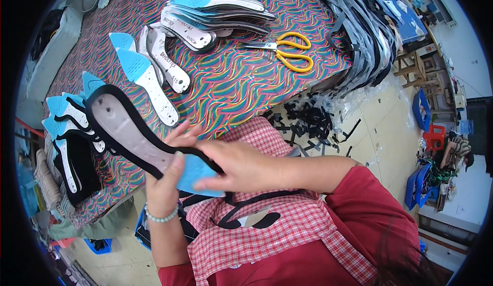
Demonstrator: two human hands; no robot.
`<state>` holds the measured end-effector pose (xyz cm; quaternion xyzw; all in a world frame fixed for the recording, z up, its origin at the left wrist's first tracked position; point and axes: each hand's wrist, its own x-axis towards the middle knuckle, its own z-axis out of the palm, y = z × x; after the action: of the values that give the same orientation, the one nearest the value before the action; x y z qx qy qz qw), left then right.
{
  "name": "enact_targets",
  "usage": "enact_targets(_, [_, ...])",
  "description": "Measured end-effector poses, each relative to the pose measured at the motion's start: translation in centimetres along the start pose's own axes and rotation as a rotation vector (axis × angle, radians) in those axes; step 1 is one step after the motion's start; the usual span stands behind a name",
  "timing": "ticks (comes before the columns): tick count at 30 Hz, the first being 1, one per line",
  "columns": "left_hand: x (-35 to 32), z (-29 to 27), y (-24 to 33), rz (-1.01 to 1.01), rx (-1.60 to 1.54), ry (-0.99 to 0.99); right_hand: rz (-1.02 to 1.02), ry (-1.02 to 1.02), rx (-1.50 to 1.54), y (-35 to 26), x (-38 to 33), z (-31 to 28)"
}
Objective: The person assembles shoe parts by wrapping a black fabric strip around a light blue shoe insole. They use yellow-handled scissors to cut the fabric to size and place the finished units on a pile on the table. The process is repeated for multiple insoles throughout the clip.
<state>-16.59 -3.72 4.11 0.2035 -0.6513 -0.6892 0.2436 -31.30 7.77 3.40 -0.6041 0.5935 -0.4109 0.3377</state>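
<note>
The left hand (163, 186) and right hand (239, 163) gripped one insole (132, 129). Scissors (295, 62) and stacked insoles (185, 28) lay beyond it.

Your left forearm (168, 241) rises nearly upright to the left grip (163, 187), which is clasped, its thumb (177, 165) pointing up. Your right forearm (310, 173) runs almost level from the right; the right grip (239, 164) pinches close beside the left, its thumb (211, 184) extended leftward. Both grips are engaged.
</note>
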Motion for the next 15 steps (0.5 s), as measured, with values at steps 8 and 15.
enact_targets(8, [-2.1,-3.8,-1.2,-0.428,-0.605,0.006,-0.041,0.257,-0.471,8.7,0.2,-12.5])
enact_targets(15, [1.8,-1.5,-0.1,-0.286,-1.004,0.282,0.245,0.07,-0.87,11.3,-0.5,-21.6])
